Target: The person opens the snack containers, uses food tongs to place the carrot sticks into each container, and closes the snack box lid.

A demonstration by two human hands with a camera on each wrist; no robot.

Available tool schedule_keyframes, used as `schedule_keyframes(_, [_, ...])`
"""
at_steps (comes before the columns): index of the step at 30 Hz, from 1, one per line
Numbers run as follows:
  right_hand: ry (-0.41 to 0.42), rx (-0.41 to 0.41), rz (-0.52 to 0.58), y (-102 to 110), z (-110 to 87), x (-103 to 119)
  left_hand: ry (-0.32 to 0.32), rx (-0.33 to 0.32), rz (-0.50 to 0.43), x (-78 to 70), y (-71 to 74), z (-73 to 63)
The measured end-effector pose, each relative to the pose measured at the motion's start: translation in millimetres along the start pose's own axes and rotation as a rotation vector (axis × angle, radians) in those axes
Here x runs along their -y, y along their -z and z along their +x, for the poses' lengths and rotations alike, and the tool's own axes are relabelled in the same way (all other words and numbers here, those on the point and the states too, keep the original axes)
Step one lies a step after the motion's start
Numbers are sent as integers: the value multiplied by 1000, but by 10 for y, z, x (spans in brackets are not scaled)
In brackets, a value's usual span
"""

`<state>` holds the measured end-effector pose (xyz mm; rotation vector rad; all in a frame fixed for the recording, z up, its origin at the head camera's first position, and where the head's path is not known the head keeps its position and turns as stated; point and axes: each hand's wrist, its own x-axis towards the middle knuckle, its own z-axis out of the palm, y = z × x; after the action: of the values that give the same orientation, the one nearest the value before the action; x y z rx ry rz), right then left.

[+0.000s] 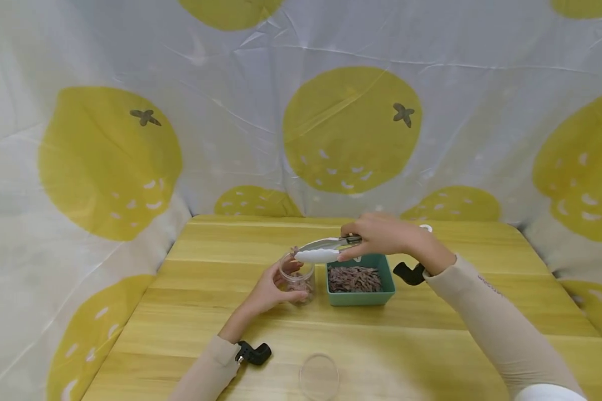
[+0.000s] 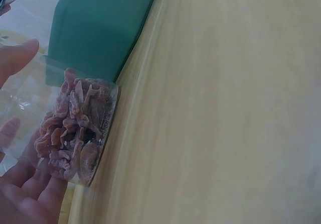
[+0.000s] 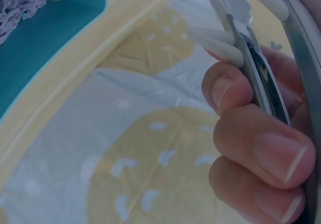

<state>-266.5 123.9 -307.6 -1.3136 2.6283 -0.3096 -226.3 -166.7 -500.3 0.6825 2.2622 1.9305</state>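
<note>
My left hand point(image 1: 267, 291) grips a clear jar point(image 1: 308, 273) by its side, thumb in front and fingers behind. Reddish-brown dried strips point(image 2: 75, 128) lie in the jar's lower part in the left wrist view. Metal tongs point(image 1: 317, 255) with white scalloped tips are in my right hand point(image 1: 383, 236), their tips at the jar's open mouth. A bit of dried strip shows at the tips. In the right wrist view, curled fingers point(image 3: 261, 143) wrap the tongs' arms. Just right of the jar stands a green box point(image 1: 361, 299) with many similar strips point(image 1: 353, 278) in it.
A clear round lid point(image 1: 319, 377) lies on the wooden table point(image 1: 396, 345) near its front edge. Behind the table hangs a lemon-print curtain point(image 1: 241, 111). A black camera point(image 1: 253, 353) is strapped to the left wrist, another point(image 1: 409, 274) to the right.
</note>
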Motion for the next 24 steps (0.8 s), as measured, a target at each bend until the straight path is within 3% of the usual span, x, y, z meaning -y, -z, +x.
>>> schedule_keyframes(13, [23,20,-119,9,162,86,16,-54,17,-33,27,-20])
schedule_keyframes(24, [-77,-5,-49,-62,-11,55,8,11,-12,17,42,-4])
